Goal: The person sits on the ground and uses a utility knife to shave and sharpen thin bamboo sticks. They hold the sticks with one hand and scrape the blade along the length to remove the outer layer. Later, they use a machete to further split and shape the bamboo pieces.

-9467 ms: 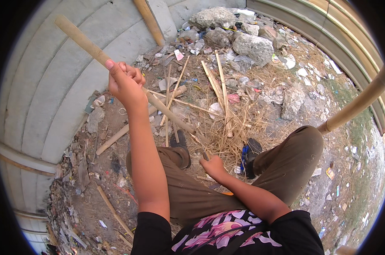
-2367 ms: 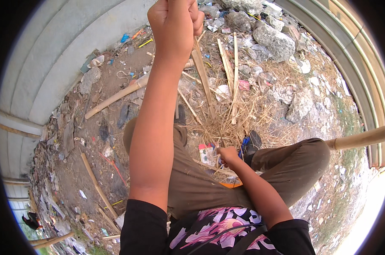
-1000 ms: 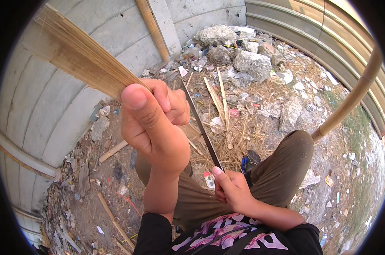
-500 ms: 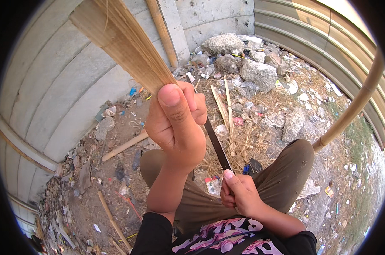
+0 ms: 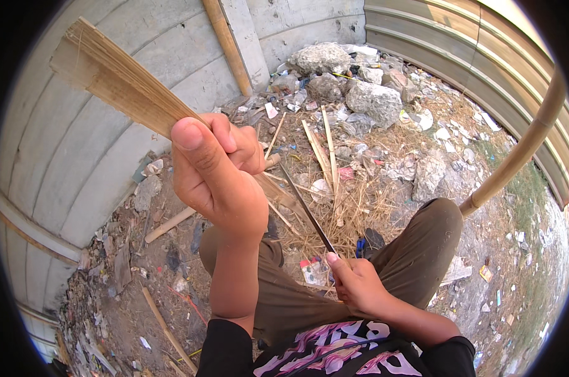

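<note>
Left grip (image 5: 218, 176): clasped round flat, fibrous bamboo strip (image 5: 121, 78), raised before grey wall (image 5: 49, 157) | Right grip (image 5: 360, 286): clenched at near end of slim dark blade (image 5: 308, 210) | Ground (image 5: 162, 267): thin straw-coloured shavings (image 5: 360, 207).

Pale rocks (image 5: 373, 103) near ribbed fence (image 5: 422, 41)

The dark metal blade (image 5: 308, 212) looks smooth; left of it, the bamboo strip (image 5: 124, 81) is matt and fibrous; beyond it, stone chunks (image 5: 373, 103) are rough; right of it, the bamboo pole (image 5: 524, 149) is smooth.
</note>
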Demonstrator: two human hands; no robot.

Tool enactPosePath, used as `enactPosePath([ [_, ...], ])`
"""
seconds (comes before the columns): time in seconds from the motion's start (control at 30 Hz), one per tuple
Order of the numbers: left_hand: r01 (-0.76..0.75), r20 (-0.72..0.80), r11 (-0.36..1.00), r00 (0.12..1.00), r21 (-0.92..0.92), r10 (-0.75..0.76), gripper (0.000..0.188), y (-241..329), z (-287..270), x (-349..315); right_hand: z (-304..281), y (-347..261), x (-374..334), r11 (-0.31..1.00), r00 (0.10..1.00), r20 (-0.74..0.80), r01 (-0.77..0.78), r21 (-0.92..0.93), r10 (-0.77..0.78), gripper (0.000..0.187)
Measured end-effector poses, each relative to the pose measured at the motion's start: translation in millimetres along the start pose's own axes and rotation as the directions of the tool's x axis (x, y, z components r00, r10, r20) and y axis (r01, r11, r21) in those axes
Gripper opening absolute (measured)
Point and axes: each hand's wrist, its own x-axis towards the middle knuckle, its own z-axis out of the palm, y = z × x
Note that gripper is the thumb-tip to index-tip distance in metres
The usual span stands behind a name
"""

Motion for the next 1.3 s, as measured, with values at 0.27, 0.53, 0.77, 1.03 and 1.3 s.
enactPosePath([
  [0.27,-0.132,0.009,0.982,0.991,0.134,0.132,0.051,18,-8,44,2,-53,-26,0.845,0.846,0.038,0.528,0.085,-0.532,0.055],
  [0.53,0.134,0.455,0.951,0.890,-0.277,0.007,0.031,61,-36,59,32,-20,-27,0.979,0.968,0.193,0.132,0.158,-0.162,0.050],
  [0.77,0.156,0.229,0.966,0.968,-0.206,-0.108,0.034,79,-9,33,17,-61,-44,0.233,0.378,-0.251,0.857,0.460,-0.891,0.065],
  [1.03,0.169,0.269,0.965,0.957,-0.200,-0.112,0.040,86,-5,27,4,-40,-67,0.956,0.966,0.117,0.203,0.213,-0.231,0.062],
  [1.3,0.221,0.258,0.954,0.952,-0.205,-0.165,0.041,77,15,26,10,-34,-61,0.634,0.662,-0.156,0.748,0.195,-0.733,0.063],
])
